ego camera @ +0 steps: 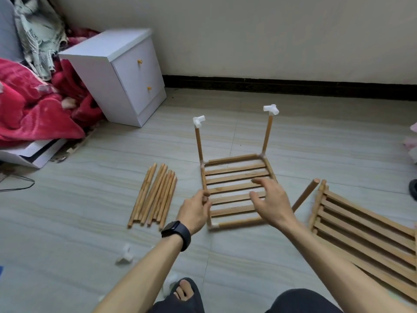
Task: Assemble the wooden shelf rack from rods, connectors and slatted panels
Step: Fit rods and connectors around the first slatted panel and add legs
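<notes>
Tiled floor (67,222) serving as bench. Left hand (195,211) curled round the left side rod of the shelf frame (239,221), likely to steady it; right hand (268,202) spread, empty, just above the slats (234,177). Frame flat beneath both hands, capped uprights (267,136) at far corners. Spare rods (155,195) near left, second panel (365,231) right.

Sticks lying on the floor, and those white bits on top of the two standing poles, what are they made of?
The loose rods look like light wood, smooth and unpainted. They are pale tan with faint grain streaks. The white connectors are probably plastic, since they are plain white all over and shaped into short tube stubs. The picture is too blurry to be sure of their finish.
</notes>
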{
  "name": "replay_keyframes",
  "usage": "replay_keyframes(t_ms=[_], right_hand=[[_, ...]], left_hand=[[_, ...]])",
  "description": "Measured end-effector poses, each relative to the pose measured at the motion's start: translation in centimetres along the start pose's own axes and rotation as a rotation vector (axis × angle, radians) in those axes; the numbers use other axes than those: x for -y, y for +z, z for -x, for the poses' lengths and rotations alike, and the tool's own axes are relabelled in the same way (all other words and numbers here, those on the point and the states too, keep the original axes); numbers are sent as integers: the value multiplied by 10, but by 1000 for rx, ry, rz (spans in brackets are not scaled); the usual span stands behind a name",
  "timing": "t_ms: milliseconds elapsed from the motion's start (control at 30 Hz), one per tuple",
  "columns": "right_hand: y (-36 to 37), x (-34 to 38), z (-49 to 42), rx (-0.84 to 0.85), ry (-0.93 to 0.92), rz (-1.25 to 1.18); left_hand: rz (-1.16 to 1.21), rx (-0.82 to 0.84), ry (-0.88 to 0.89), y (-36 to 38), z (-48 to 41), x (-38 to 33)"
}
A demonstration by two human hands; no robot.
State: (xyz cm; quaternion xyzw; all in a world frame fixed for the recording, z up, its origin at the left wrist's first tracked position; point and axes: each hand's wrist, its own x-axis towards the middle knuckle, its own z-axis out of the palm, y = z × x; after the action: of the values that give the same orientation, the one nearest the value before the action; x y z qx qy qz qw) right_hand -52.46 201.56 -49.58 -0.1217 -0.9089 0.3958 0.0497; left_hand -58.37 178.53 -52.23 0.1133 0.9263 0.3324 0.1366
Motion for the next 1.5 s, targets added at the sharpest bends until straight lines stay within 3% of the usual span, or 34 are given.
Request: replay_keyframes(t_ms=[67,133,267,400,467,533,633,733,833,933,1100,1267,1500], right_hand=[[-29,-25,-6,-162,27,248],[-52,-50,-9,-201,137,441],[-63,-82,-8,-61,266,329],[-51,-82,4,-129,222,305],[-44,-80,9,-172,187,449],[-36,-74,10,-255,88,634],[-14,-55,10,-297,-107,659],[26,-47,8,-124,-195,620],[75,-39,7,167,-216,676],[131,-33,6,494,-270,744],[199,-29,1,824,-307,751],[233,-48,5,1057,-221,843],[244,-67,22,1065,-235,934]], left_hand=[[33,-64,-43,-4,-7,5],[20,-89,-57,-7,-12,9],[14,-128,-53,-11,-23,10],[45,-126,-61,-12,-27,8],[65,-125,-52,-13,-27,10],[111,-108,-30,-14,-26,17],[165,-93,-77,-19,-17,39],[146,-172,-241,-23,11,88],[70,-186,-520,-25,61,159],[-44,-99,-791,-19,118,220],[-61,55,-1069,-3,183,269],[-40,-14,-1083,5,190,284],[-135,-178,-1216,10,182,298]])
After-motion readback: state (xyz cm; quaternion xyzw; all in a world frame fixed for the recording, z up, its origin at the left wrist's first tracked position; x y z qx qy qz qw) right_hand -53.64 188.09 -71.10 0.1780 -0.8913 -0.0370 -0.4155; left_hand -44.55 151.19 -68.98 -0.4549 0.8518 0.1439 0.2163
